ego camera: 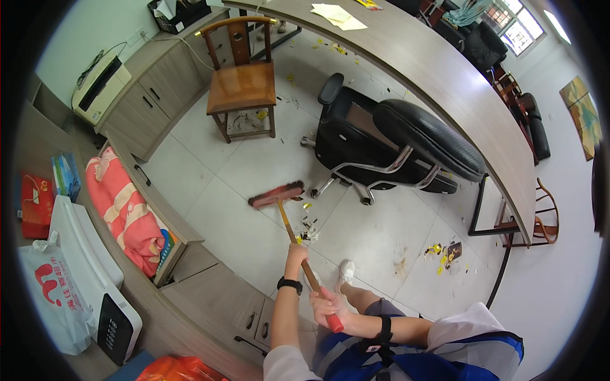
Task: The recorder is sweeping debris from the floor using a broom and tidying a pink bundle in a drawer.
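A broom point(276, 194) with a reddish head and dark bristles rests on the tiled floor, its wooden handle slanting back towards me. My left hand point(297, 255), below a black wristband, is closed around the middle of the handle. Nearer my body, my right hand point(326, 307) grips the handle just above its red end. A small heap of litter point(310, 229), with yellow, dark and pale scraps, lies on the floor to the right of the broom head. More yellow wrappers and scraps point(443, 257) lie further right.
A black office chair point(381, 143) on casters stands beyond the broom, near a long curved desk point(429, 62). A wooden chair point(242, 85) has litter under its seat. At left, an open drawer point(167, 219) holding pink patterned cloth point(126, 209) juts from the cabinets.
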`<act>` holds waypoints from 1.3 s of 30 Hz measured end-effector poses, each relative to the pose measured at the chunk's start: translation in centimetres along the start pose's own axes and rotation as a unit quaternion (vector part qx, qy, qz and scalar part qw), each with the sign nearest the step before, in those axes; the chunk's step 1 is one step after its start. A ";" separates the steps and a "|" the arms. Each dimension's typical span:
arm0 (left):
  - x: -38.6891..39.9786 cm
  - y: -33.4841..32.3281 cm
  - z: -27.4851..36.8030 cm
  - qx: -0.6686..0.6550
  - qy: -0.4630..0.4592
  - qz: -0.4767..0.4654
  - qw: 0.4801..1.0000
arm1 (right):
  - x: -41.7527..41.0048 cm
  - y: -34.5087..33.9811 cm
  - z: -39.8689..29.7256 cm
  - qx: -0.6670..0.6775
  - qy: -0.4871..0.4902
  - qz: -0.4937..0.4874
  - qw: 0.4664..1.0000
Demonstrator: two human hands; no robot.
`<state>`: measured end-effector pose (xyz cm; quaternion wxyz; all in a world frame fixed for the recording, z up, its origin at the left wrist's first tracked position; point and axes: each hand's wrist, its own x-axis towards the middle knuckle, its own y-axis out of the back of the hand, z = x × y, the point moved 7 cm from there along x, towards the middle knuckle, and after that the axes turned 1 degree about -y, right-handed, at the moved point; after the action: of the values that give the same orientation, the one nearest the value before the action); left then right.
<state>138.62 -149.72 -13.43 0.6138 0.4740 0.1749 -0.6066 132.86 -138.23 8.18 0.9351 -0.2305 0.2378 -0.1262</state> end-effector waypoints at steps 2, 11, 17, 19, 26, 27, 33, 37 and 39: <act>0.1 0.0 -0.1 -0.015 0.012 -0.020 1.000 | -0.2 0.1 0.0 -0.022 -0.012 0.007 1.000; -1.3 -4.0 -3.6 0.016 -0.041 -0.019 0.999 | -4.6 2.4 -0.2 -0.025 -0.060 0.093 0.994; -6.1 -8.0 -3.2 -0.156 0.099 0.013 0.983 | -10.1 2.8 -3.1 -0.102 -0.060 0.159 0.980; -6.2 -10.7 -4.8 -0.194 0.102 0.004 0.976 | -12.4 3.2 -3.8 -0.125 -0.063 0.184 0.973; -9.6 -21.1 -4.5 -0.203 0.124 -0.054 0.970 | -22.5 3.3 -9.2 -0.187 -0.032 0.261 0.947; -11.1 -22.5 -2.4 -0.181 0.127 -0.070 0.973 | -24.4 3.0 -10.2 -0.188 -0.022 0.270 0.944; -15.0 -27.3 -1.1 -0.364 0.146 0.006 0.920 | -30.4 0.8 -11.5 -0.266 -0.044 0.324 0.907; -14.9 -27.6 1.2 -0.480 0.085 0.002 0.873 | -30.9 -2.2 -11.8 -0.299 -0.058 0.353 0.885; -14.2 -26.9 1.8 -0.520 0.062 0.010 0.852 | -30.3 -2.9 -12.3 -0.335 -0.070 0.359 0.868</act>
<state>110.59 -137.94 -11.25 0.7646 0.1239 0.4976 -0.3904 100.41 -134.83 11.74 0.7968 -0.4368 0.2657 0.3220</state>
